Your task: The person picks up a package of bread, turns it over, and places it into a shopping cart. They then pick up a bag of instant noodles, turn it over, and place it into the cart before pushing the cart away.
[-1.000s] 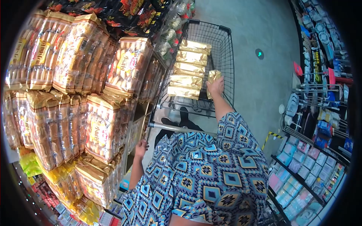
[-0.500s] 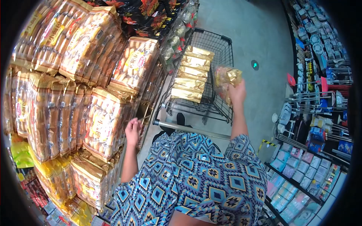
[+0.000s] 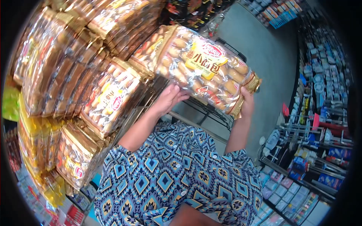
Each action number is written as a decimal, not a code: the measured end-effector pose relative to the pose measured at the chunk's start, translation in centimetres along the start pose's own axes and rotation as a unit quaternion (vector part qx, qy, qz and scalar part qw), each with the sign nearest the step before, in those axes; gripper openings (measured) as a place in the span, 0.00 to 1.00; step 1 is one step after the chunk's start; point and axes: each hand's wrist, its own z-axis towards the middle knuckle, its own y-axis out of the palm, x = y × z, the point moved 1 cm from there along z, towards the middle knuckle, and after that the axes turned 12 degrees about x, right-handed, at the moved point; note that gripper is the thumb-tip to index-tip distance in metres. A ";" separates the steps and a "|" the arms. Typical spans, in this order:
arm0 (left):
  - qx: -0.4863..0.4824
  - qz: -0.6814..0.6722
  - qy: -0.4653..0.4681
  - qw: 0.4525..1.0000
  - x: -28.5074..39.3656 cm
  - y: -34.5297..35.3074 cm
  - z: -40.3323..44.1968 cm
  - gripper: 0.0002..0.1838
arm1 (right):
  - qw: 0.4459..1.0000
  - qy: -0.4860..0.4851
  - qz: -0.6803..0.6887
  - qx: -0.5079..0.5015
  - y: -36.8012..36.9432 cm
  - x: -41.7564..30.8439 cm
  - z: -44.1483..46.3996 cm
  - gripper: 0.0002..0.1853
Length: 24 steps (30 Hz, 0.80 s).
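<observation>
A large clear bag of mini bread rolls [image 3: 205,71] with gold ends hangs tilted in front of me, its label facing up. My right hand [image 3: 247,102] is closed on its right gold end. My left hand [image 3: 171,100] is beside the bag's lower left edge, fingers stretched out and apart; whether they touch the plastic I cannot tell. Beneath the bag, the wire shopping cart [image 3: 205,116] is mostly hidden, its contents covered. Left of my left hand stand stacked bread bags [image 3: 109,96] of the same kind.
More bread bags [image 3: 56,71] rise in a tall stack on the left, with yellow packages [image 3: 37,139] lower down. Shelves of household goods [image 3: 316,124] line the right side. Grey floor [image 3: 264,49] runs between the two sides.
My right hand has brought the bread bag leftward from the cart's right side and turned it broad side up. My left hand has moved right and up towards it. The view has shifted.
</observation>
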 end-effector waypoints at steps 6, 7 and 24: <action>0.076 -0.086 0.096 0.989 2.8 -1.0 -2.0 0.32 | 0.995 0.048 0.033 -0.086 3.6 3.4 -1.1 0.29; 0.073 -0.096 0.096 0.988 3.0 -1.3 -2.1 0.32 | 0.994 0.053 0.032 -0.087 3.9 3.6 -1.1 0.29; 0.094 -0.246 0.063 0.963 4.4 -3.4 -2.5 0.26 | 0.982 0.071 0.107 -0.141 0.5 5.5 -3.9 0.35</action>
